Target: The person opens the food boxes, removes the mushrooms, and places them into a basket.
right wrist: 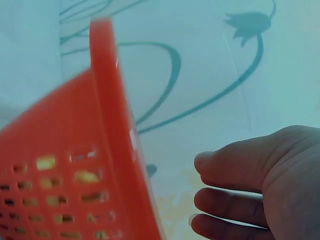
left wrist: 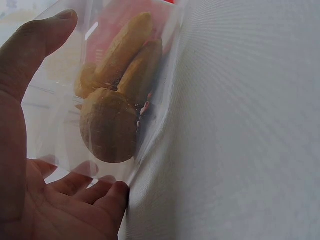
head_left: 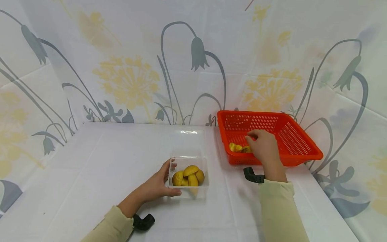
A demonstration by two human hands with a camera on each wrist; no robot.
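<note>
My left hand [head_left: 157, 183] grips the left side of a clear plastic box [head_left: 203, 165] that stands on the table, thumb at the near side and fingers at the far side. Several yellow-brown mushrooms [head_left: 191, 170] lie inside it; the left wrist view shows their caps and stems [left wrist: 110, 125] through the clear wall. Over the near edge of a red slotted basket [head_left: 297, 161] is my right hand [head_left: 265, 148]. Its thumb and fingers [right wrist: 232, 167] are apart, with nothing between them in the right wrist view. More yellow mushrooms [head_left: 237, 148] sit in the basket, partly hidden by this hand.
A flat clear lid [head_left: 188, 143] lies behind the box. White cloth covers the table [head_left: 99, 174], and a flower-printed cloth [head_left: 133, 77] rises behind and at both sides. The basket's far rim stands close to the back cloth. Dark curved mounts [head_left: 144, 222] sit at both wrists.
</note>
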